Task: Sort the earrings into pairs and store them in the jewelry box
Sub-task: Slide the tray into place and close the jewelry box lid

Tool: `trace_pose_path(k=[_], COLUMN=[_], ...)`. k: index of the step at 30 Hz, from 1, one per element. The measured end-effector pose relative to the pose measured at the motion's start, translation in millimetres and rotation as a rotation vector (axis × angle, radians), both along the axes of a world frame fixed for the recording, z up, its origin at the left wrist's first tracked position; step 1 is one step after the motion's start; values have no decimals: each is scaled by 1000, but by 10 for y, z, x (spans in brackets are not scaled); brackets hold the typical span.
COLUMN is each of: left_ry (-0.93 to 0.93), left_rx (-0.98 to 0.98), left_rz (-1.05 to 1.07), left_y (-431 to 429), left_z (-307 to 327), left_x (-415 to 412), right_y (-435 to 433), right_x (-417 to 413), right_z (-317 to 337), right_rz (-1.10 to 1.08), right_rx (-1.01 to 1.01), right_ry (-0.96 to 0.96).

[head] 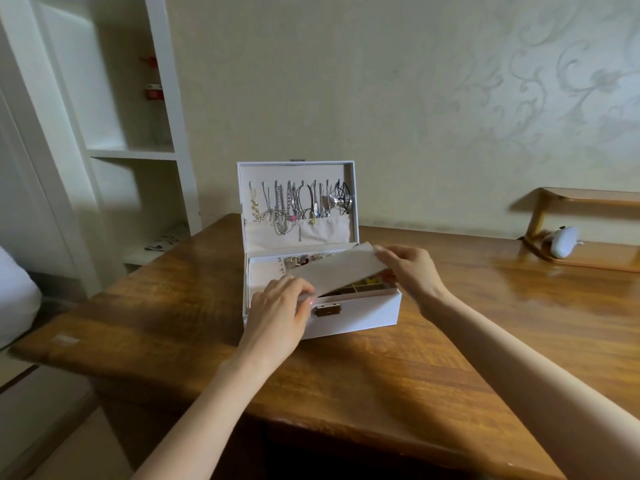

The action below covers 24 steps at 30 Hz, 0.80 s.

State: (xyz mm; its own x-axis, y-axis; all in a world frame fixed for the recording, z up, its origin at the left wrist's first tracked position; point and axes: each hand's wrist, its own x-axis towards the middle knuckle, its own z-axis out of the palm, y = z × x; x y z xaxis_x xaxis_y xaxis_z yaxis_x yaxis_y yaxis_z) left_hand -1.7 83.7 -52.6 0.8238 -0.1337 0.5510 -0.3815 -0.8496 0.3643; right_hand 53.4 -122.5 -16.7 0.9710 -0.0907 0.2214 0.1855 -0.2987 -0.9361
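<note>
A white jewelry box [360, 315] stands open on the wooden table [346, 375], its lid upright with several necklaces [298, 206] hanging inside. Both my hands hold a beige inner tray [346, 270], tilted above the box's base. My left hand [280, 306] grips the tray's near left corner. My right hand [412, 268] grips its far right end. Under the tray, small compartments [363, 287] with yellow and dark pieces show. Behind the tray, a few small earrings [301, 260] lie in the box.
A white shelf unit [131, 133] stands at the left against the wall. At the right, a wooden rack [581, 233] holds a white rounded object [562, 241]. A white cushion [14, 296] lies off the table's left edge.
</note>
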Motion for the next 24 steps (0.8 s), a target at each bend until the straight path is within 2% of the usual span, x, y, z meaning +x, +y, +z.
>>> trace_pose_path(k=[5, 7, 9, 14, 18, 21, 24], left_ry=[45, 43, 48, 103, 134, 64, 19], left_rx=[37, 44, 43, 52, 79, -156, -376], left_rz=[0, 6, 8, 24, 6, 27, 165], left_y=[41, 43, 46, 61, 65, 117, 264], left_z=[39, 49, 50, 29, 40, 153, 324], left_x=[49, 65, 81, 151, 192, 279, 524], right_y=[-22, -4, 17, 2, -44, -86, -65], right_x=[121, 128, 123, 182, 312, 413, 505], right_z=[-97, -106, -118, -120, -115, -60, 85], right_rz=[-90, -116, -109, -41, 3, 55, 80], right_rx=[-617, -786, -870, -942, -920, -814, -571], right_ry=[-40, -31, -19, 40, 82, 75, 22])
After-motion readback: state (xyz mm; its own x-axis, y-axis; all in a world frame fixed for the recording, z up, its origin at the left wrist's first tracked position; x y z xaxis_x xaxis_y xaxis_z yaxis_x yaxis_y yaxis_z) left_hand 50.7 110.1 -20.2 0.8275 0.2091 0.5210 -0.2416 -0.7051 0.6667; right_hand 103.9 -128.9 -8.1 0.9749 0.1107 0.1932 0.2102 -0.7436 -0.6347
